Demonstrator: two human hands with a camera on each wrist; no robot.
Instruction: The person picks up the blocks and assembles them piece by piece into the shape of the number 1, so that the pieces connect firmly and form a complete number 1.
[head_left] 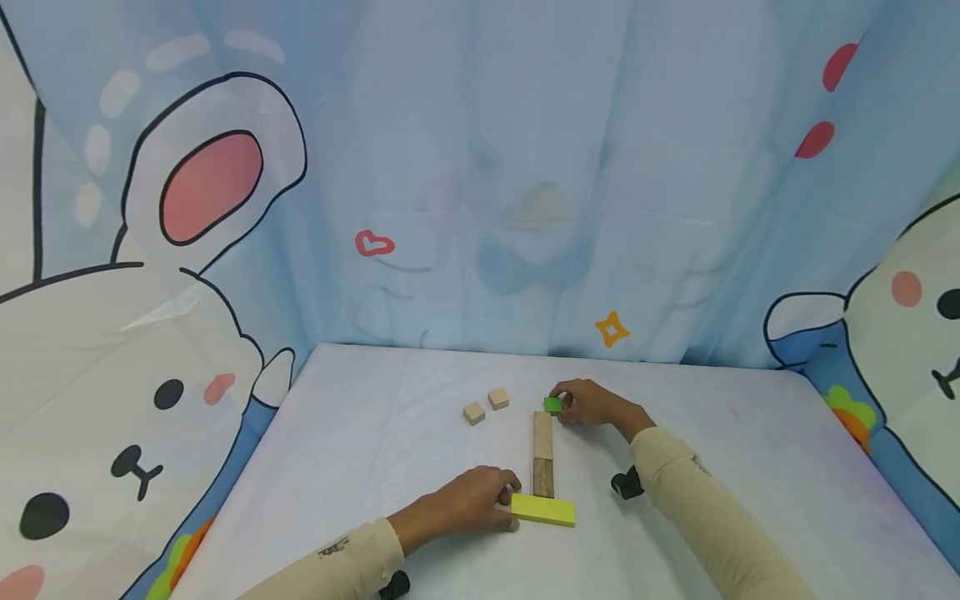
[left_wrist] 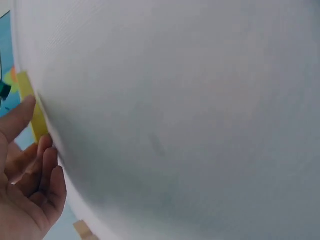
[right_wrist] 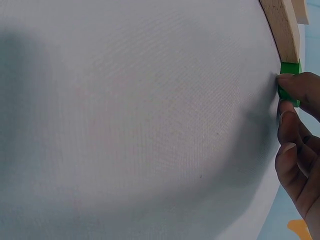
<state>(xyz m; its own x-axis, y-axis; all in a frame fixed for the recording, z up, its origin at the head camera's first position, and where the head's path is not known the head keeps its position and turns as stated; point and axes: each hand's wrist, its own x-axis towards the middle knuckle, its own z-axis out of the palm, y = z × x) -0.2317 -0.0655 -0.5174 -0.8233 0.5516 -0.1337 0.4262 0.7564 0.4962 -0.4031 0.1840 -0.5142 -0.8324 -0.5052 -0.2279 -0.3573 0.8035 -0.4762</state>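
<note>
In the head view, my left hand [head_left: 474, 502] holds the left end of a flat yellow block [head_left: 544, 510] between thumb and fingers. This block lies crosswise at the near end of two plain wooden blocks, a lighter one [head_left: 542, 434] and a darker, grainier one [head_left: 543, 477], lined up end to end. At the far end of that row, my right hand [head_left: 594, 403] pinches a small green block [head_left: 552, 405]. The right wrist view shows thumb and finger on the green block [right_wrist: 289, 92], right against the end of a wooden block [right_wrist: 283, 30].
Two small wooden cubes, one nearer [head_left: 474, 412] and one farther [head_left: 498, 398], sit left of the row on the white-covered table [head_left: 360, 417]. A printed blue curtain [head_left: 465, 167] hangs behind. Dark camera pieces [head_left: 627, 483] show under the wrists.
</note>
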